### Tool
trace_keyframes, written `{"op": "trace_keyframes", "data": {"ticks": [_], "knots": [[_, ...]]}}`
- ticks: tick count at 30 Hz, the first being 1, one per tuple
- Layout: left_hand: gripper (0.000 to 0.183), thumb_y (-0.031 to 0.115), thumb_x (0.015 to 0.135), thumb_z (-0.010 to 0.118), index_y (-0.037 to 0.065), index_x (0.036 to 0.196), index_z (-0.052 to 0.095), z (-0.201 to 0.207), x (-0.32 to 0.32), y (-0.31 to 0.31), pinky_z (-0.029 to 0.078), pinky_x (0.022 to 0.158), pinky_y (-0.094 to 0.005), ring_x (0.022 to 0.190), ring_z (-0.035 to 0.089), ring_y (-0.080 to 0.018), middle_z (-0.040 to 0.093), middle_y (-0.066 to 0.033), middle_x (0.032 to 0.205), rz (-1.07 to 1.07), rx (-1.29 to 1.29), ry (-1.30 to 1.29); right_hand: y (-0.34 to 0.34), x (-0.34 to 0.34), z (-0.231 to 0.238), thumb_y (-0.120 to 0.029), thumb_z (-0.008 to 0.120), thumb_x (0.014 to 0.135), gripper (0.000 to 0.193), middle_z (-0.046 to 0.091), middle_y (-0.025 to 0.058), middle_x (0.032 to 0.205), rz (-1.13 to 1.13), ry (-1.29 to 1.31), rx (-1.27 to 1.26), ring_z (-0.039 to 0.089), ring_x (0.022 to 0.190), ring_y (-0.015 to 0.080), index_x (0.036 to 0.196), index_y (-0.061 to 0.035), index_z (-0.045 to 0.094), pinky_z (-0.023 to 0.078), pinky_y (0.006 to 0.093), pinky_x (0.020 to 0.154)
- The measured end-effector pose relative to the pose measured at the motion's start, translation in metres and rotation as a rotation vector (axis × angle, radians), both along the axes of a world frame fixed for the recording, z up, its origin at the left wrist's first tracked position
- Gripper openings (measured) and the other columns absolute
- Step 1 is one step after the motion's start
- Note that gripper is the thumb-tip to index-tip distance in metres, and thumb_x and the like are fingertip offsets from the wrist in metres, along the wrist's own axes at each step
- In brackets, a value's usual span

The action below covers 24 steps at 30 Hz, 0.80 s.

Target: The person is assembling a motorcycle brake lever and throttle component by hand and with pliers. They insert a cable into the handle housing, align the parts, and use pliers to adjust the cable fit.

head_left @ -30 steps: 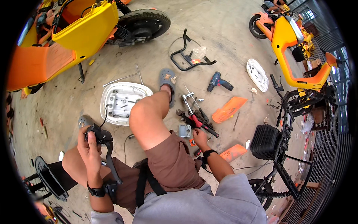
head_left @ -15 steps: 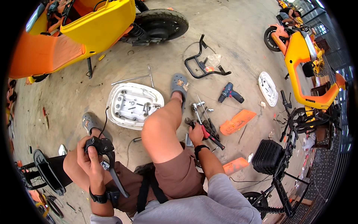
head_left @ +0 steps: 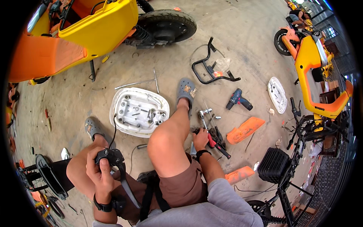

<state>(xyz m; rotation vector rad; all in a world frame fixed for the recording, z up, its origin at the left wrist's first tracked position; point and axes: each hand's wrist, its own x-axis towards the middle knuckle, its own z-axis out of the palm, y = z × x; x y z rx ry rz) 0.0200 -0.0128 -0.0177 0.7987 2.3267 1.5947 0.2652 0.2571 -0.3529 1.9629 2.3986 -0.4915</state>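
Observation:
My left hand (head_left: 99, 170) is closed around a black brake lever assembly (head_left: 109, 156). Its long lever blade (head_left: 130, 191) slants down toward my lap, and a thin black cable (head_left: 115, 130) rises from the housing. On the floor beside my right knee, my right hand (head_left: 200, 140) reaches into a small pile of tools. Its fingers are bent together against something dark, and the hand hides most of it. Next to them lie red-handled pliers or cutters (head_left: 219, 148) and a silver ratchet-like tool (head_left: 204, 115).
Ahead of me sits a white plastic tray (head_left: 130, 128) with loose bolts and nuts. A T-shaped rod (head_left: 138, 83), a cordless drill (head_left: 239, 100), a black tubular frame (head_left: 206, 73) and orange panels (head_left: 245, 129) lie around. Yellow scooters (head_left: 106, 28) and a black bike frame (head_left: 281, 189) flank the space.
The whole view has shifted slightly, so floor things appear lower and further right. The brake lever has dipped a little with my left hand. My right hand stays among the tools, its fingers lower over them.

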Motion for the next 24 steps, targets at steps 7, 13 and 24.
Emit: {"op": "trace_keyframes", "data": {"ticks": [7, 13, 24], "knots": [[0.033, 0.03, 0.099, 0.057, -0.002, 0.109, 0.056, 0.003, 0.002, 0.004, 0.035, 0.053, -0.0195, 0.059, 0.046, -0.0042, 0.058, -0.0011, 0.08, 0.041, 0.056, -0.096, 0.005, 0.003, 0.008, -0.027, 0.077, 0.072, 0.037, 0.069, 0.0137, 0.093, 0.024, 0.147, 0.104, 0.066, 0.085, 0.0326, 0.102, -0.006, 0.069, 0.05, 0.0437, 0.079], [0.026, 0.02, 0.098, 0.055, -0.004, 0.108, 0.058, 0.005, -0.002, 0.001, 0.045, 0.062, -0.0236, 0.07, 0.055, -0.0087, 0.063, -0.0052, 0.084, -0.017, 0.146, -0.024, 0.011, 0.029, -0.001, -0.034, 0.077, 0.071, 0.043, 0.069, 0.0119, 0.077, 0.163, 0.163, 0.321, 0.064, 0.073, 0.0299, 0.104, -0.0068, 0.071, 0.043, 0.0404, 0.076], [0.031, 0.025, 0.099, 0.057, -0.004, 0.11, 0.058, 0.023, -0.004, -0.011, 0.039, 0.054, -0.0204, 0.064, 0.05, -0.0051, 0.062, -0.0036, 0.084, -0.105, 0.317, -0.174, 0.042, -0.011, 0.279, 0.005, 0.059, 0.089, 0.045, 0.065, 0.0122, 0.111, 0.274, 1.116, 0.139, 0.061, 0.101, 0.0195, 0.133, 0.0081, 0.049, 0.048, 0.0339, 0.095]]}}
